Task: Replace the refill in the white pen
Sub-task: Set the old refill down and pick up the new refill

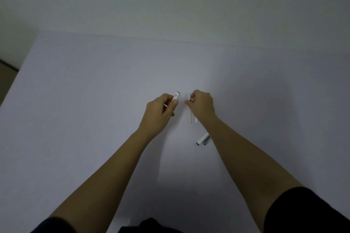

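Note:
My left hand [161, 111] is closed around a white pen barrel [176, 96], whose open dark end points up and to the right past my thumb. My right hand [201, 103] pinches a thin refill [191, 113] that runs almost straight toward me, its dark tip just above my fingers and its pale tail below my palm. A second thin white stick [196, 119] shows beside that tail. The two hands are a small gap apart. The rest of the barrel is hidden in my left fist.
Two white pen parts [203, 138] with dark ends lie side by side on the pale table [94, 100], partly under my right forearm. The table's far edge meets a plain wall; its left edge drops off at the far left.

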{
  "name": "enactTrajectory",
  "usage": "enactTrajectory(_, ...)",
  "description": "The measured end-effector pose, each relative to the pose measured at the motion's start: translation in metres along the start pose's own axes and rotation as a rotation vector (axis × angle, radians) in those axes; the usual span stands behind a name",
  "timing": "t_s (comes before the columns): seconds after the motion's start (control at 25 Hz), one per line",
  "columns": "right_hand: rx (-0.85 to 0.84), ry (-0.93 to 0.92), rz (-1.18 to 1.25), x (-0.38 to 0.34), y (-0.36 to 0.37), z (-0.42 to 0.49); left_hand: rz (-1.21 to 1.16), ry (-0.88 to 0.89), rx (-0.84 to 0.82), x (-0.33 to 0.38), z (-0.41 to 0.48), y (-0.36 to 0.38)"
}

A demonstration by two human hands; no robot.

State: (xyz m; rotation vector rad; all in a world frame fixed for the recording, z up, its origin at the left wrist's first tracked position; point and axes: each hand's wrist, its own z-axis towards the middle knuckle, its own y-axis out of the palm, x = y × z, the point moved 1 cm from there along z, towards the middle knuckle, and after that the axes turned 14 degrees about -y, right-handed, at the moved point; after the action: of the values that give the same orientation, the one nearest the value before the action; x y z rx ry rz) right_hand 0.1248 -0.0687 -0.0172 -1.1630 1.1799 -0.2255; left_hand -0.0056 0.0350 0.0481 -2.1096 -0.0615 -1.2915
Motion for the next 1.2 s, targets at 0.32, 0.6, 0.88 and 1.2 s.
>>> enactTrajectory(0.32, -0.047, 0.108, -0.038, -0.021, 0.009, 0.004, 0.022, -0.051, 0.040, -0.009, -0.001, -0.017)
enactTrajectory(0.6, 0.272, 0.299, 0.807, -0.046, -0.044, -0.012, 0.116, -0.021, 0.030, -0.003, -0.007, -0.026)
enactTrajectory(0.88, 0.435, 0.175, 1.213, -0.064, -0.110, -0.055, 0.174, 0.110, 0.012, 0.031, -0.029, -0.025)
enactTrajectory(1.2, 0.475, 0.092, 1.196, -0.077, -0.129, -0.079, 0.178, 0.195, -0.003, 0.055, -0.058, -0.026)
